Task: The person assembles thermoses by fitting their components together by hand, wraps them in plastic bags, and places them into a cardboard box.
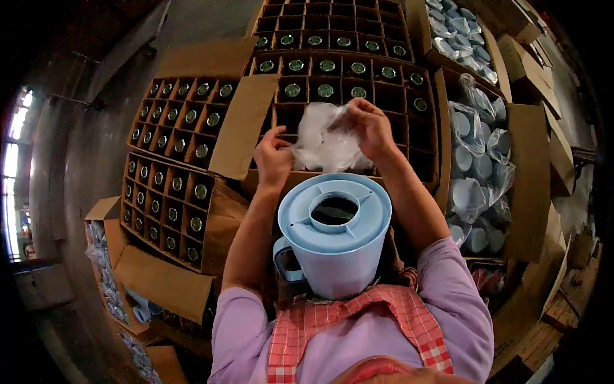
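A crumpled, whitish translucent plastic bag (pixel 329 137) hangs between my two hands, over the near part of a divided cardboard box. My left hand (pixel 274 159) has its fingers curled at the bag's left edge. On the other side, my right hand (pixel 374 130) pinches the bag's upper right part. Just below them, close to my chest, stands a light blue plastic pitcher (pixel 336 256) with a round opening in its lid and a handle on the left. Neither hand touches the pitcher. What the bag contains, if anything, cannot be made out.
Round, shiny-topped items sit in the cells of the divided box (pixel 325 91) ahead and of divided boxes (pixel 173 115) at left. At right, an open carton (pixel 480 160) holds bagged light blue round pieces. Raised cardboard flaps (pixel 243 128) stand beside my left arm.
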Action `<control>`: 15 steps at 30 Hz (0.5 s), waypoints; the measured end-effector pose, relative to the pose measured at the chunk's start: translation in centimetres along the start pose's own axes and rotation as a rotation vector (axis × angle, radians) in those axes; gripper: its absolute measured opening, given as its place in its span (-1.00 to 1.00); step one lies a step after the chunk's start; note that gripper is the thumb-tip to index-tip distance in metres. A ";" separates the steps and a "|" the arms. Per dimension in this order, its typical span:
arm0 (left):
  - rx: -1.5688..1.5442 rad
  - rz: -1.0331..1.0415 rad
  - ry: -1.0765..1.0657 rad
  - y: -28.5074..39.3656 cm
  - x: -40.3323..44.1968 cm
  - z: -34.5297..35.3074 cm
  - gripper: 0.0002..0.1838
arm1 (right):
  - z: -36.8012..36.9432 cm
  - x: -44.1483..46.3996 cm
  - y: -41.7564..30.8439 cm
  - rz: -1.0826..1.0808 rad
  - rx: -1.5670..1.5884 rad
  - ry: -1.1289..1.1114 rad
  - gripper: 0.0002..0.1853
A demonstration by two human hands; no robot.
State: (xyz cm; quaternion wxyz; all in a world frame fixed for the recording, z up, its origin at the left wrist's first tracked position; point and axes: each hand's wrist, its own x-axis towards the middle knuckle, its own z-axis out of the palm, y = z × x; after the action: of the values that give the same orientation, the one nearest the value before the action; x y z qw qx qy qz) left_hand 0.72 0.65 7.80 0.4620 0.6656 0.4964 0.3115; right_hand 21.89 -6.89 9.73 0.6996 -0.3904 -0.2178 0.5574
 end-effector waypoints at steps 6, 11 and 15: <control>0.436 0.169 -0.020 -7.3 -2.3 -3.2 -0.78 | -5.1 -4.7 0.9 0.282 -0.008 0.375 -0.90; -0.654 0.024 -0.056 0.8 -8.4 -7.1 -0.77 | -0.7 -12.0 -1.9 -0.112 0.165 -0.107 -0.90; -0.040 0.688 -0.083 4.8 -14.0 -10.7 -0.68 | 0.7 -17.5 -4.5 -0.230 -0.032 -0.652 -0.89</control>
State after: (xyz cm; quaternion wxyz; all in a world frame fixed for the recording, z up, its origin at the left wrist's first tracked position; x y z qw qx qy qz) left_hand -11.21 -9.80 16.88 0.3627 0.7968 0.2175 0.4315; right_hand 19.19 -23.64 15.99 0.6452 -0.1757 -0.4813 0.5667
